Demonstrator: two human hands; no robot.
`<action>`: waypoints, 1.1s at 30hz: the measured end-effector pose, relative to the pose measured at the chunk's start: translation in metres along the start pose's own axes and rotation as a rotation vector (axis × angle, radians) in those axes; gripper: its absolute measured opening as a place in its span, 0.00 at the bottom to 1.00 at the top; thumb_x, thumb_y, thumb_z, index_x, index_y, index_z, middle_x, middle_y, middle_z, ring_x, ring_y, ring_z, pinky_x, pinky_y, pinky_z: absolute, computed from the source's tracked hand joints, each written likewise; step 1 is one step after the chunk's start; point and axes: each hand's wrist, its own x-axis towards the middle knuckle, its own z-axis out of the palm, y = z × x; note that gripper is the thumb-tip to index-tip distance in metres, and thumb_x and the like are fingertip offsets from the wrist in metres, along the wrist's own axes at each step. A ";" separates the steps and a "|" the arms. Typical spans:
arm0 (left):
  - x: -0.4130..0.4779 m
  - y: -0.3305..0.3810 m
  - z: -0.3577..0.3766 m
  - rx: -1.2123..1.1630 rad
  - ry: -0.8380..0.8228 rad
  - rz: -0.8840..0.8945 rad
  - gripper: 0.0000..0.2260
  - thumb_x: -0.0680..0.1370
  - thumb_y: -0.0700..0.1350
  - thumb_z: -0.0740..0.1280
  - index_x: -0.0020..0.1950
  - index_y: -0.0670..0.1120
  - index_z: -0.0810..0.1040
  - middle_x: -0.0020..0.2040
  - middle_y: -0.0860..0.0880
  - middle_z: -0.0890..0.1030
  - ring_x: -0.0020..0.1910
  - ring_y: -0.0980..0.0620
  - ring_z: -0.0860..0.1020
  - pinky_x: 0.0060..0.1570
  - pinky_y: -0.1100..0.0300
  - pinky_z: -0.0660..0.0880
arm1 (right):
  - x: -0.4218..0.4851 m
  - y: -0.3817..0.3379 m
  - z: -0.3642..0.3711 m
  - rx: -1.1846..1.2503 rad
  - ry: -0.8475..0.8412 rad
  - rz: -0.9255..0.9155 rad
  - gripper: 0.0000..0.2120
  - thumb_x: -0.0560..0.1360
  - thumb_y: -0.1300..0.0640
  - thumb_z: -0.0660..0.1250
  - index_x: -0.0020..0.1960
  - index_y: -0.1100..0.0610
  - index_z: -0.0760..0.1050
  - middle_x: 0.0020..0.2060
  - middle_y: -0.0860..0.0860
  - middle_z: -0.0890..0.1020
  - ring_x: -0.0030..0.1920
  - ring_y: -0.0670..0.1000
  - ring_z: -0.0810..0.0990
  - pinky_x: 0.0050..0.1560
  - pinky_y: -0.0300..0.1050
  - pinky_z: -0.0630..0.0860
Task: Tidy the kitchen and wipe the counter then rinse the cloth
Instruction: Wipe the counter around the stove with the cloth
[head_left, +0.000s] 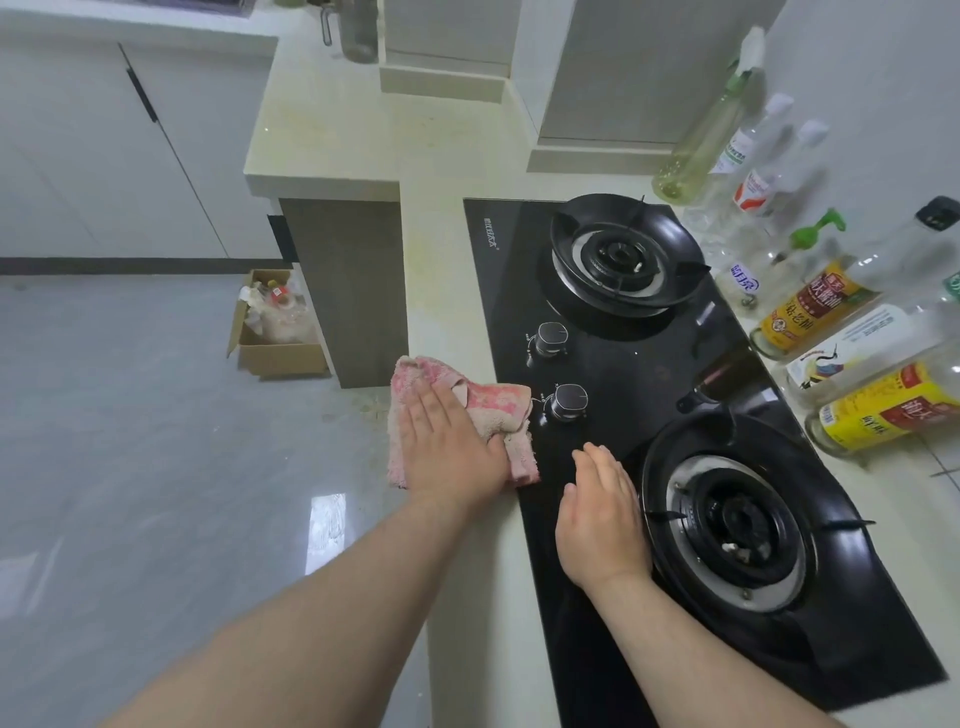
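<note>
Head view: left hand (452, 441) presses flat, fingers straight, on the crumpled pink cloth (498, 408) at the counter (447, 249) edge, just left of the black gas hob (649, 364). Right hand (602, 525) lies flat, fingers straight and together, on the hob glass beside the near burner (737, 525). Sauce bottles (810, 306) line the right side.

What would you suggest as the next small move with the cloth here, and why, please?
Probably slide the pink cloth forward along the pale counter strip beside the hob. The left hand presses flat on it at the counter's edge, the right hand rests flat on the black glass, and the strip ahead looks speckled with yellowish marks.
</note>
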 end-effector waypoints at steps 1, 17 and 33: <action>0.000 0.000 0.000 -0.003 -0.004 -0.004 0.41 0.79 0.61 0.52 0.78 0.37 0.39 0.79 0.35 0.40 0.79 0.39 0.41 0.77 0.47 0.40 | 0.000 0.000 0.000 -0.001 -0.001 0.000 0.20 0.78 0.64 0.61 0.69 0.64 0.71 0.70 0.58 0.72 0.74 0.57 0.66 0.76 0.51 0.58; 0.069 0.009 -0.011 0.034 0.029 -0.005 0.38 0.80 0.61 0.51 0.78 0.36 0.42 0.79 0.35 0.42 0.79 0.39 0.42 0.77 0.47 0.39 | 0.002 0.003 0.000 0.001 -0.043 0.011 0.21 0.79 0.61 0.58 0.72 0.61 0.68 0.73 0.55 0.69 0.76 0.53 0.62 0.78 0.48 0.55; 0.049 -0.002 -0.014 0.053 0.036 0.091 0.40 0.79 0.61 0.51 0.78 0.35 0.41 0.79 0.34 0.41 0.79 0.39 0.41 0.77 0.48 0.38 | 0.002 0.003 -0.001 0.012 -0.054 0.010 0.27 0.77 0.48 0.65 0.71 0.61 0.68 0.73 0.56 0.68 0.76 0.54 0.62 0.77 0.49 0.55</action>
